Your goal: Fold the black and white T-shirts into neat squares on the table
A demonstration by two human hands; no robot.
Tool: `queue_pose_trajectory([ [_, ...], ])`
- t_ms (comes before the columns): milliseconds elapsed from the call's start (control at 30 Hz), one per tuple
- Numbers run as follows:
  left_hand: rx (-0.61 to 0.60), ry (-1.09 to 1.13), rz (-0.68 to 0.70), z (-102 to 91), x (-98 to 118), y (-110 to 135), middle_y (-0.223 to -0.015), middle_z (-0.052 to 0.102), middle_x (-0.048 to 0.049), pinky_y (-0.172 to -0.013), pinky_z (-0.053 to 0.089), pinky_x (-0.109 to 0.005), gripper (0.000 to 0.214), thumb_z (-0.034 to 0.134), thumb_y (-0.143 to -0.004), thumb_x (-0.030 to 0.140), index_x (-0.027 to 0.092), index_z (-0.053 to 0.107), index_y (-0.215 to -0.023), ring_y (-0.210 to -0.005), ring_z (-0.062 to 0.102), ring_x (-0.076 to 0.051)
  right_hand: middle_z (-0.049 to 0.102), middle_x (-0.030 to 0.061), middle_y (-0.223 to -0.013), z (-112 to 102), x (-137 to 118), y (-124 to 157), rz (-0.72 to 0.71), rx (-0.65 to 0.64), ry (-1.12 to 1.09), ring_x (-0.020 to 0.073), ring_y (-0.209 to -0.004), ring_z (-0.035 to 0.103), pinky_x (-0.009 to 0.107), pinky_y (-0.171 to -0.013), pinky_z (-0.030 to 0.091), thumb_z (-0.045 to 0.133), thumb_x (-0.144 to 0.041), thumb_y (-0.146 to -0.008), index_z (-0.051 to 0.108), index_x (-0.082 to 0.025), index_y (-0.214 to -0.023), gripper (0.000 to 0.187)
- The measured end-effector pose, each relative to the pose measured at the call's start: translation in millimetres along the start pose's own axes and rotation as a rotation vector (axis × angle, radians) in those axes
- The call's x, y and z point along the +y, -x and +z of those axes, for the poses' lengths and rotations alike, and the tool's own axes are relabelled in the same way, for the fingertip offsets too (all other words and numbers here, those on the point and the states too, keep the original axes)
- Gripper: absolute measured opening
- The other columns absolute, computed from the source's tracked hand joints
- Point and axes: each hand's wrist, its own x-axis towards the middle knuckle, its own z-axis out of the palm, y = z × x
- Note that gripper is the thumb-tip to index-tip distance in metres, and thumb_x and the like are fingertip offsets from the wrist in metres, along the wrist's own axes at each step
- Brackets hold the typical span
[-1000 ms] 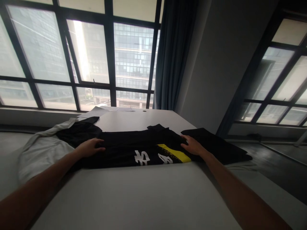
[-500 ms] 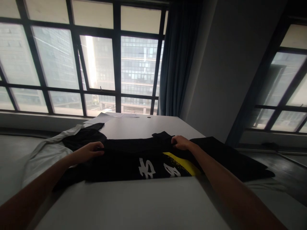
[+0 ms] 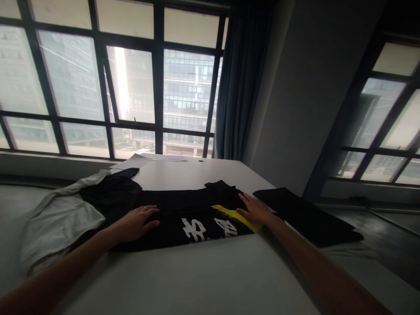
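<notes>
White table (image 3: 197, 280) by tall windows (image 3: 131, 87) (grey daylight); left hand (image 3: 136, 223), right hand (image 3: 252, 211) flat on black shirt (image 3: 183, 209), fingers released.

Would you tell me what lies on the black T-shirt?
Both hands press flat on the black T-shirt: left hand, right hand over its yellow patch. The table under it is hidden.

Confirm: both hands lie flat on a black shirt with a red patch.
Wrong: the head view shows the patch yellow, not red. The left hand and right hand do lie flat on the black shirt.
</notes>
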Motion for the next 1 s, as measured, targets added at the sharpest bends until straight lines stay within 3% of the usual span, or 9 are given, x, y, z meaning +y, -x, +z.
queue_pose_trajectory([
  [100, -0.107, 0.024, 0.079, 20.7, 11, -2, -0.160, 0.028, -0.0089, -0.118, 0.016, -0.056, 0.069, 0.034, -0.092, 0.064, 0.026, 0.039, -0.149, -0.146, 0.026, -0.032, 0.043, 0.0191, -0.149, -5, 25, 12, 0.049, -0.018, -0.077, 0.0312, -0.134, 0.045, 0.040, -0.105, 0.040, 0.047, -0.059, -0.091, 0.018, -0.015, -0.156, 0.084],
  [233, -0.165, 0.022, 0.088, 32.0, 7, -3, -0.162, 0.015, -0.0080, -0.118, 0.008, -0.058, 0.071, 0.030, -0.094, 0.065, 0.029, 0.024, -0.154, -0.149, 0.014, -0.031, 0.066, 0.0170, -0.121, -18, 53, 28, 0.121, -0.044, -0.183, 0.0314, -0.111, 0.062, 0.036, -0.090, 0.048, 0.059, -0.063, -0.082, 0.038, -0.014, -0.149, 0.086],
  [400, -0.162, 0.001, 0.087, 35.2, -1, -5, -0.162, 0.013, -0.0063, -0.119, 0.006, -0.057, 0.069, 0.029, -0.095, 0.064, 0.030, 0.021, -0.154, -0.150, 0.012, -0.030, 0.071, 0.0085, -0.092, -28, 82, 40, 0.083, -0.157, -0.367, 0.0240, -0.084, 0.066, 0.030, -0.073, 0.050, 0.075, -0.046, -0.071, 0.066, -0.015, -0.123, 0.061],
  [567, -0.163, -0.020, 0.111, 35.4, -5, -7, -0.162, 0.013, -0.0042, -0.119, 0.008, -0.056, 0.068, 0.031, -0.095, 0.064, 0.034, 0.019, -0.154, -0.150, 0.012, -0.030, 0.071, 0.0044, -0.090, -23, 106, 46, 0.103, -0.171, -0.365, 0.0223, -0.086, 0.066, 0.028, -0.074, 0.050, 0.078, -0.030, -0.063, 0.074, -0.018, -0.095, 0.035],
  [733, -0.219, -0.008, 0.098, 30.7, -3, -7, -0.162, 0.008, -0.0045, -0.119, 0.006, -0.057, 0.072, 0.032, -0.093, 0.067, 0.033, 0.014, -0.154, -0.150, 0.008, -0.031, 0.073, 0.0069, -0.092, -29, 87, 46, 0.207, -0.222, -0.122, 0.0272, -0.088, 0.069, 0.033, -0.076, 0.051, 0.077, -0.014, -0.057, 0.075, -0.020, -0.090, 0.033],
  [833, -0.186, 0.003, 0.134, 32.7, -4, -7, -0.162, 0.011, -0.0045, -0.119, 0.007, -0.056, 0.070, 0.034, -0.093, 0.066, 0.035, 0.016, -0.154, -0.150, 0.011, -0.031, 0.068, 0.0107, -0.119, -30, 57, 46, 0.042, -0.017, -0.151, 0.0270, -0.109, 0.063, 0.035, -0.093, 0.048, 0.067, -0.020, -0.075, 0.070, -0.021, -0.116, 0.041],
  [900, -0.173, -0.002, 0.138, 33.5, -6, -7, -0.161, 0.012, -0.0046, -0.119, 0.007, -0.056, 0.069, 0.034, -0.093, 0.066, 0.035, 0.019, -0.153, -0.149, 0.013, -0.031, 0.054, 0.0111, -0.141, -23, 40, 45, -0.074, 0.059, -0.185, 0.0267, -0.128, 0.051, 0.037, -0.106, 0.040, 0.058, -0.032, -0.085, 0.056, -0.021, -0.137, 0.053],
  [1000, -0.201, -0.008, 0.123, 27.0, -10, -5, -0.162, 0.014, -0.0054, -0.118, 0.009, -0.057, 0.072, 0.037, -0.091, 0.068, 0.034, 0.023, -0.153, -0.149, 0.014, -0.031, 0.037, 0.0120, -0.154, -13, 29, 43, -0.103, -0.126, -0.156, 0.0299, -0.139, 0.038, 0.040, -0.111, 0.035, 0.056, -0.053, -0.086, 0.044, -0.020, -0.147, 0.071],
])
